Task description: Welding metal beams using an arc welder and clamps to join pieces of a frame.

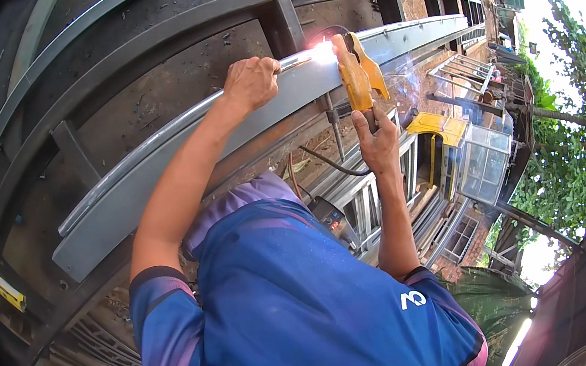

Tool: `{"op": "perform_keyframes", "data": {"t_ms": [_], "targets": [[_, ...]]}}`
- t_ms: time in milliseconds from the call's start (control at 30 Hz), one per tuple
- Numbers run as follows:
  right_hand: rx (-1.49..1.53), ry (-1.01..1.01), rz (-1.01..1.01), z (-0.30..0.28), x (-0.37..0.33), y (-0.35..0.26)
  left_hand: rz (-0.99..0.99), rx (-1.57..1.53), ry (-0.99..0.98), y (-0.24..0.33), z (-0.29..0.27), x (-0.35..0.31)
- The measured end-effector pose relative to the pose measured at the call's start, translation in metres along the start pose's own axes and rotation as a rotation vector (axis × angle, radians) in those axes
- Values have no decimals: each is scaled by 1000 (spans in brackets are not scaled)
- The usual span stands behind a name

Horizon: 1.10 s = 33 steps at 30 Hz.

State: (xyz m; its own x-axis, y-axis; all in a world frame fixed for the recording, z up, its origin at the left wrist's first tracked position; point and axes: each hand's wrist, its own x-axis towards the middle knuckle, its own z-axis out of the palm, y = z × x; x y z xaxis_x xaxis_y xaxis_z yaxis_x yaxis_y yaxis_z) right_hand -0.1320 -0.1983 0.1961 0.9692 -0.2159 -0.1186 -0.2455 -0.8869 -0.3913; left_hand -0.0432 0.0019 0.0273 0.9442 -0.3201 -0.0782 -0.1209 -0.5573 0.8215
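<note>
1. Head view: my right hand [379, 142] is clamped on the yellow tool [354, 76], on the near side of the beam [113, 209].
2. My left hand [252, 84] sits by the beam's far edge, fingers curled together; I can't tell what they clasp.
3. The tube [136, 156] lies along that edge, arc [323, 52] glaring; a steady gap seems best.

Rail [137, 165] partly lost in white glare [323, 53]; grip of left hand [251, 83] hidden; shirt [287, 315] cut off below.
</note>
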Motion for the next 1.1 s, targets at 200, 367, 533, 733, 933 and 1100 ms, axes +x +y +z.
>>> {"op": "perform_keyframes", "data": {"t_ms": [200, 367, 533, 733, 933, 1100], "targets": [[-21, -6, 1, 0, 0, -1, -1, 21, 11, -4, 3, 0], [30, 11, -10, 2, 1, 7, 74, 56, 83, -8, 4, -1], [59, 40, 26, -3, -3, 9, 5, 41, -44, 12, -14, 10], [28, 2, 46, -2, -3, 3, -7, 23, -13, 10, -14, 11], [14, -9, 46, 0, -3, 6, -15, 22, -17, 12, -16, 10], [-3, 4, 25, 3, -1, 11, 21, 69, -60, 13, -18, 10]]}}
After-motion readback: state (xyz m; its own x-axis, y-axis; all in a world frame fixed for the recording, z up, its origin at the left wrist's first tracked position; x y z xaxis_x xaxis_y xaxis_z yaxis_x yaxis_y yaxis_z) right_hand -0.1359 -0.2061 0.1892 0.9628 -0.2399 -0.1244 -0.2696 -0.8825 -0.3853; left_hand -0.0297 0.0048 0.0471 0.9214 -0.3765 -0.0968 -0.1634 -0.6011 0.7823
